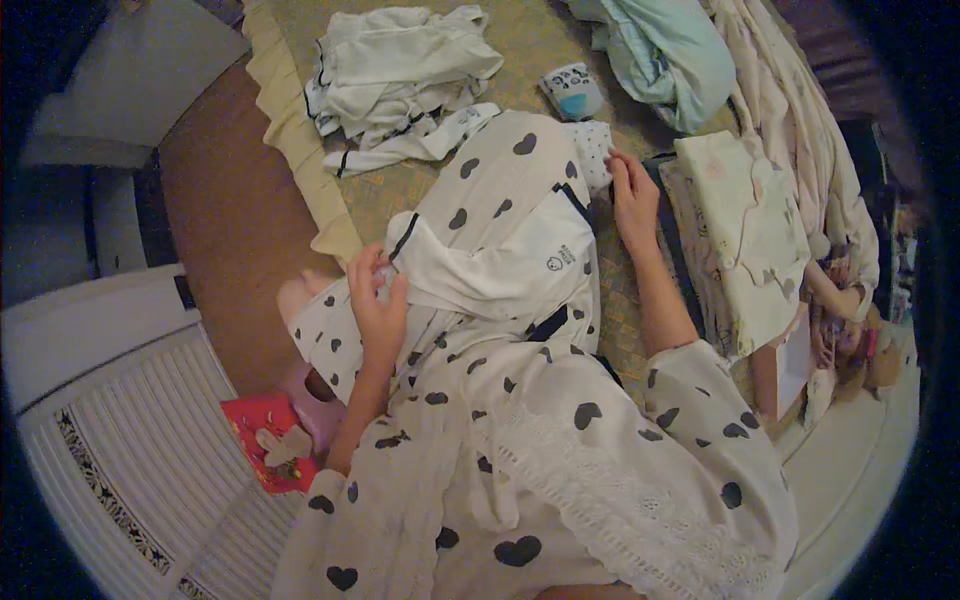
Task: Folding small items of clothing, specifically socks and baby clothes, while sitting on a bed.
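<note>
Across my lap, on fabric printed with dark hearts, lies a white garment with black trim and a small printed animal face. My left hand is beside its trimmed left end, fingers apart; whether they touch the cloth is unclear. My right hand reaches past my knee. Its fingertips meet the right edge of a small folded white cloth with dark dots, but a grip on it cannot be made out. Just beyond sits a small folded white item with a blue patch.
White garments are piled at the upper left of the patterned bed surface. Folded pale clothes are stacked right of my forearm, near an open box. A mint-green cloth lies farther back. A red packet is at lower left.
</note>
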`<action>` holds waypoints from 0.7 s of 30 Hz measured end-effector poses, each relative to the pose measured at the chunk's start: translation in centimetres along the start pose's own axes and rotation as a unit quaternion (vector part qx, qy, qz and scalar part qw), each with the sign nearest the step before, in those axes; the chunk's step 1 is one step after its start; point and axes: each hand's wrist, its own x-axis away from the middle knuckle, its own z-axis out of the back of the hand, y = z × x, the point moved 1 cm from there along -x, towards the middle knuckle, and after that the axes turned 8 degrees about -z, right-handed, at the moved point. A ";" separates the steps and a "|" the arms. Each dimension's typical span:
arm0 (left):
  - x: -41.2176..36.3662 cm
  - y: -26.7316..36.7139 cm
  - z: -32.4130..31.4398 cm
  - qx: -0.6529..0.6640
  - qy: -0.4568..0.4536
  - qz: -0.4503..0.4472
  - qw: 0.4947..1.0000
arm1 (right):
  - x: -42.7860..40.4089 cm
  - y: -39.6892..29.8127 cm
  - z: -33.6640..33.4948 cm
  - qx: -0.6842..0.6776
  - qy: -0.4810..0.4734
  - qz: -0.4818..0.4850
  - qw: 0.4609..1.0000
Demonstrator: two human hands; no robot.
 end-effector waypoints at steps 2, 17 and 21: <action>-0.2 -1.1 0.0 -0.006 0.007 0.032 0.999 | 1.8 -1.9 1.1 0.028 -0.034 0.007 0.999; -4.0 -1.8 0.3 0.024 -0.001 0.031 0.999 | 4.7 -4.7 -0.2 0.096 -0.213 0.013 0.972; -1.9 -0.8 2.0 0.211 0.043 0.039 0.976 | 4.6 -5.5 -0.1 0.060 -0.227 -0.049 0.971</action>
